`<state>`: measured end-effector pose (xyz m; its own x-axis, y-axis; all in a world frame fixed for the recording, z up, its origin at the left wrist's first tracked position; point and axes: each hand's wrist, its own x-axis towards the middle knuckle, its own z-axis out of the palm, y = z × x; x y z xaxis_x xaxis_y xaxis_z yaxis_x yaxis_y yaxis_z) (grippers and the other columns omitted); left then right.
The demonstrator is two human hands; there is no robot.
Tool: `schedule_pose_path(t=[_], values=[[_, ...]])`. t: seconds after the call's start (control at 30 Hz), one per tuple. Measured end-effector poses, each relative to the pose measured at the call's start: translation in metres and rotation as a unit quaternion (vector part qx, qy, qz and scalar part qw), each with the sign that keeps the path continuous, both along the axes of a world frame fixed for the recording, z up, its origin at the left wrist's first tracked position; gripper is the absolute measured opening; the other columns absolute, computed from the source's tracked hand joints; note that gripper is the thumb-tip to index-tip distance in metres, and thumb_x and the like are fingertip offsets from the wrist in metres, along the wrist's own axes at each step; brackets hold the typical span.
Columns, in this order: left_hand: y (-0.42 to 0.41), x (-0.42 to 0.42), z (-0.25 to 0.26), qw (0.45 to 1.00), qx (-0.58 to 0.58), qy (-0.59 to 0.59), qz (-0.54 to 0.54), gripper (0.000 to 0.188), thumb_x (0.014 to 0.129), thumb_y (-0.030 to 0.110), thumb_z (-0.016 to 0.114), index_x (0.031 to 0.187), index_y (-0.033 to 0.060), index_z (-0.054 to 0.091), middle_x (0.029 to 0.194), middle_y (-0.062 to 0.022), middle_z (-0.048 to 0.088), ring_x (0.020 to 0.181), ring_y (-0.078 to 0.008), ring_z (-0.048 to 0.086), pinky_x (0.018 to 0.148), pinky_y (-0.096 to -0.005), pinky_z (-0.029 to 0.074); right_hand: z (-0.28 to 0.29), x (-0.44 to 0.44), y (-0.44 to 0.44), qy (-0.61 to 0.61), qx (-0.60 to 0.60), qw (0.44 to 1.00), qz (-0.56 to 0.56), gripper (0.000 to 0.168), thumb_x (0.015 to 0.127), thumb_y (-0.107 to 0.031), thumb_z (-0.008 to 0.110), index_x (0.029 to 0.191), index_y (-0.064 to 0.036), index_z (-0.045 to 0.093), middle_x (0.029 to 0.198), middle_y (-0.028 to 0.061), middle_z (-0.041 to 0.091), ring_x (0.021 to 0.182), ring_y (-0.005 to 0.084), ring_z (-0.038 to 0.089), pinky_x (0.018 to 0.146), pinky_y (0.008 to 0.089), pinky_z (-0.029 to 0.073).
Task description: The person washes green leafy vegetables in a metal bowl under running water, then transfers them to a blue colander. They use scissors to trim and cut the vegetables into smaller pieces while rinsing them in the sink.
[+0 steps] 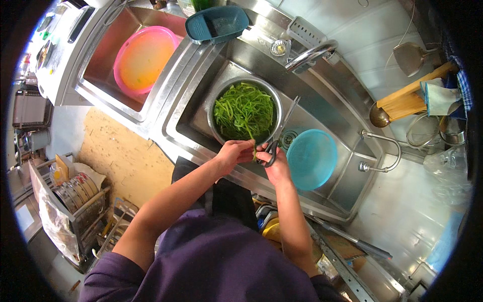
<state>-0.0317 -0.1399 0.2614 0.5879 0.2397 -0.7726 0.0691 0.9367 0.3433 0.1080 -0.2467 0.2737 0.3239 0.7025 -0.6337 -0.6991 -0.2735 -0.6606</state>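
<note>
A round steel bowl (279,99) full of cut green vegetable stems (245,107) sits in the large steel sink. At its near rim my left hand (236,154) pinches one long green stem (253,145). My right hand (277,166) holds kitchen scissors by their black handles (272,153), with the blades (288,115) pointing up and away along the bowl's right side. The fingers of my right hand are close to the lower part of the stem. Just right of this hand a translucent blue basin (312,159) rests in the sink, beside the drain.
A pink basin (146,60) holding cloudy liquid stands in the left sink. A dark teal container (217,24) rests on the rim. Over the sink reaches a chrome faucet (311,56). Utensils and a strainer (422,130) hang at the right; a dish rack (79,192) stands lower left.
</note>
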Motion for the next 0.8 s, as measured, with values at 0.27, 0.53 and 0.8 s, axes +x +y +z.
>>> schedule_pose_path(t=[0.27,0.53,0.8], values=[[-0.024,0.0,0.002,0.99,-0.063,-0.067,0.102,0.026,0.09,0.008,0.062,0.116,0.0038,0.059,0.102,-0.0066,0.067,0.094,-0.017,0.064,0.086,-0.032,0.053,0.033,-0.016,-0.019,-0.124,-0.069,0.99,-0.022,0.031,0.067,0.005,0.075,0.092,-0.003,0.057,0.09,0.0065,0.063,0.084,0.0175,0.061,0.077,0.0309,0.05],[-0.039,-0.018,-0.002,0.983,-0.097,-0.085,0.132,0.038,0.086,-0.001,0.063,0.123,0.0014,0.053,0.107,-0.0086,0.066,0.094,-0.019,0.065,0.086,-0.0317,0.053,0.034,-0.037,-0.037,-0.179,-0.128,0.975,0.025,0.029,0.068,0.003,0.077,0.089,-0.001,0.058,0.084,0.0033,0.061,0.072,0.0115,0.058,0.068,0.0265,0.049],[-0.057,-0.031,0.008,0.985,-0.089,-0.07,0.129,0.039,0.087,-0.003,0.061,0.124,0.0007,0.052,0.103,-0.0089,0.067,0.096,-0.022,0.066,0.089,-0.0359,0.053,0.041,-0.049,-0.046,-0.198,-0.161,0.966,0.047,0.026,0.07,0.002,0.076,0.088,0.0,0.057,0.081,0.0041,0.061,0.07,0.0126,0.059,0.065,0.0256,0.049]])
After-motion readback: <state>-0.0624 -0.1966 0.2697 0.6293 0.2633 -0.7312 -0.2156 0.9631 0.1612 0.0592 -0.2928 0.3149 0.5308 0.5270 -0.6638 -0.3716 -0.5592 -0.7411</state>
